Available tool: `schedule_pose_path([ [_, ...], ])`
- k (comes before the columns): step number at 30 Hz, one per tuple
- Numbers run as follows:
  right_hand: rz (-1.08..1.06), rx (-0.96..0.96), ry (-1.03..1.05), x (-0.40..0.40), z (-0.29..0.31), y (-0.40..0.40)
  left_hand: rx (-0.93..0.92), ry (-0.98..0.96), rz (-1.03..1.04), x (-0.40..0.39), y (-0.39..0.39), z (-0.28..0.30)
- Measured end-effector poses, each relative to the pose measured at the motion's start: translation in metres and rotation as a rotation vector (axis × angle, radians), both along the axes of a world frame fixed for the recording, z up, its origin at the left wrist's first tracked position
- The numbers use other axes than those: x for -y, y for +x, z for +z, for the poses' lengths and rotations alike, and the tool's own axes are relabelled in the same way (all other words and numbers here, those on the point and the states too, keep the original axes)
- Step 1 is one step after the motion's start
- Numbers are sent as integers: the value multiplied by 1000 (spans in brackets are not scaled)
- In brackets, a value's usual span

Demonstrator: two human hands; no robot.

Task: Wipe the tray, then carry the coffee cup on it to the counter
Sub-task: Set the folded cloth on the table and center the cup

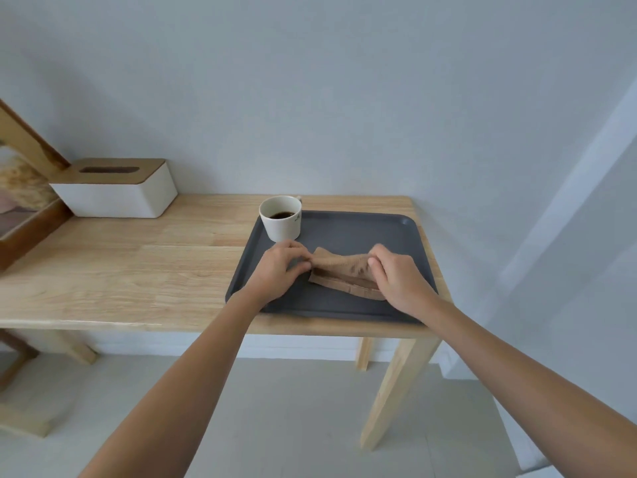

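Wooden table (138, 263) against pale wall (344, 98) bears dark tray (344, 229).

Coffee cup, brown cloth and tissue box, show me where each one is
coffee cup (283, 226), head view, on its white side wall.
brown cloth (344, 272), head view, on the middle fold between the hands.
tissue box (117, 198), head view, on its white front face.

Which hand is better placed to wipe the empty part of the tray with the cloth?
Probably the right hand: it lies on the cloth beside bare tray, while the left hand sits close to the cup.
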State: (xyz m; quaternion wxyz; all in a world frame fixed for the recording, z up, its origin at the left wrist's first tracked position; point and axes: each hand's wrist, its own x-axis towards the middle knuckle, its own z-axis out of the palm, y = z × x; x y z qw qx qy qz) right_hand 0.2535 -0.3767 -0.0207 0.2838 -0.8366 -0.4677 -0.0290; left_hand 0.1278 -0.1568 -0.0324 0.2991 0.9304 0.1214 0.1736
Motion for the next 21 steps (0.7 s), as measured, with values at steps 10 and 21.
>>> schedule_pose_path([
  [10,140,-13,28,-21,35,22,104,-6,-23,0,14,79],
  [21,201,-43,187,-97,116,-5,148,-1,17,-87,-59,144],
])
